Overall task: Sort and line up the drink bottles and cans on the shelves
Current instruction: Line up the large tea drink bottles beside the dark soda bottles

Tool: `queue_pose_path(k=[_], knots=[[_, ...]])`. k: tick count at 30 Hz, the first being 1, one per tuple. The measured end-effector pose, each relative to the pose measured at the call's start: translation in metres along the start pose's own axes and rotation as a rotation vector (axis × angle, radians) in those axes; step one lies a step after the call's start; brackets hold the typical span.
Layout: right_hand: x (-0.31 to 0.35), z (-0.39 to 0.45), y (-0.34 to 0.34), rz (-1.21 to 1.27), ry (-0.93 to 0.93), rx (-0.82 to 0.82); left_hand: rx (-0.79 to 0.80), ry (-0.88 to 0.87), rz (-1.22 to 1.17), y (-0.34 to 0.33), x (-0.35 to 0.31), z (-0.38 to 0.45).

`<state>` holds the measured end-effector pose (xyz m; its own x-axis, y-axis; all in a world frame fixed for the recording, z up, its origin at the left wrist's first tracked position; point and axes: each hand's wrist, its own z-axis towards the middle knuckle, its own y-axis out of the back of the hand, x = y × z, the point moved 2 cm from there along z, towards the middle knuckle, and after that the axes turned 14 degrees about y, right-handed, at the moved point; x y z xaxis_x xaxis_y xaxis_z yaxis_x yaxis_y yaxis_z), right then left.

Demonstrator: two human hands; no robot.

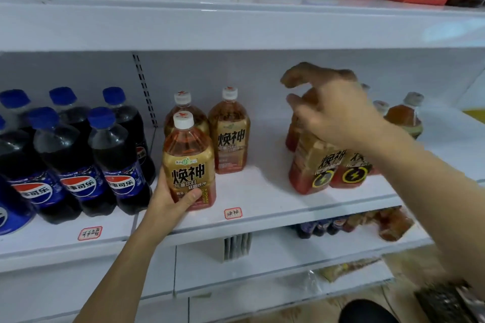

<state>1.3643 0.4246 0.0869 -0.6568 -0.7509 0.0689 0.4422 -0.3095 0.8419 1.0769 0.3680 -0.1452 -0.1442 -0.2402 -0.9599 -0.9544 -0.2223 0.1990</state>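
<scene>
An energy-drink bottle [189,162] is gripped low on its label by the left hand [172,198] at the front edge of the middle shelf [262,207], just right of the Pepsi bottles [78,160]. The right hand [338,110] (blurred) is held with fingers spread over a cluster of like bottles [317,165] further right, whose caps are hidden; contact cannot be told.

Both forearms were bare, no sleeves in view. Left hand [170,202] showed no rings or watch; short, plain nails, e.g. on the thumb. Right hand [338,110] was motion-blurred, so finger detail couldn't be made out. Nothing visible on either wrist, no gloves.
</scene>
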Motion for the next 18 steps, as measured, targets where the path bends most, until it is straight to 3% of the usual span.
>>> queue_pose_path(k=[2,5,7,11,18], knots=[[-0.026,0.0,0.03,-0.087,-0.012,0.186,-0.026,-0.005,0.001,0.001,0.0,-0.002],[-0.062,-0.005,0.033,-0.129,-0.071,0.593,-0.069,-0.014,0.01,0.0,-0.006,-0.006],[-0.078,-0.01,0.021,-0.193,-0.072,0.719,-0.089,-0.018,0.013,0.0,-0.008,-0.007],[-0.089,-0.015,0.006,-0.204,-0.027,0.734,-0.09,-0.027,0.005,0.0,-0.008,-0.007],[-0.048,-0.01,-0.016,-0.164,0.152,0.464,-0.085,-0.037,0.008,-0.005,-0.007,-0.005]])
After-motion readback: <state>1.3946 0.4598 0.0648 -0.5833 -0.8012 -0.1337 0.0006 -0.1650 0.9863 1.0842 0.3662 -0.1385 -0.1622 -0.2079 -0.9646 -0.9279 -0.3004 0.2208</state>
